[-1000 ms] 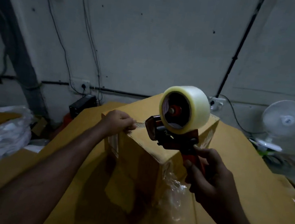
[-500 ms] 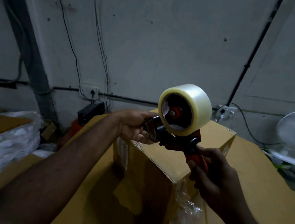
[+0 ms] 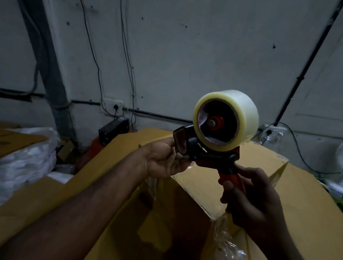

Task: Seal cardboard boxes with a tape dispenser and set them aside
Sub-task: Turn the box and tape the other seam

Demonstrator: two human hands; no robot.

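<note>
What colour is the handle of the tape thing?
The handle is orange-red, with black parts above it. It shows best in the head view, gripped by the right hand.
</note>
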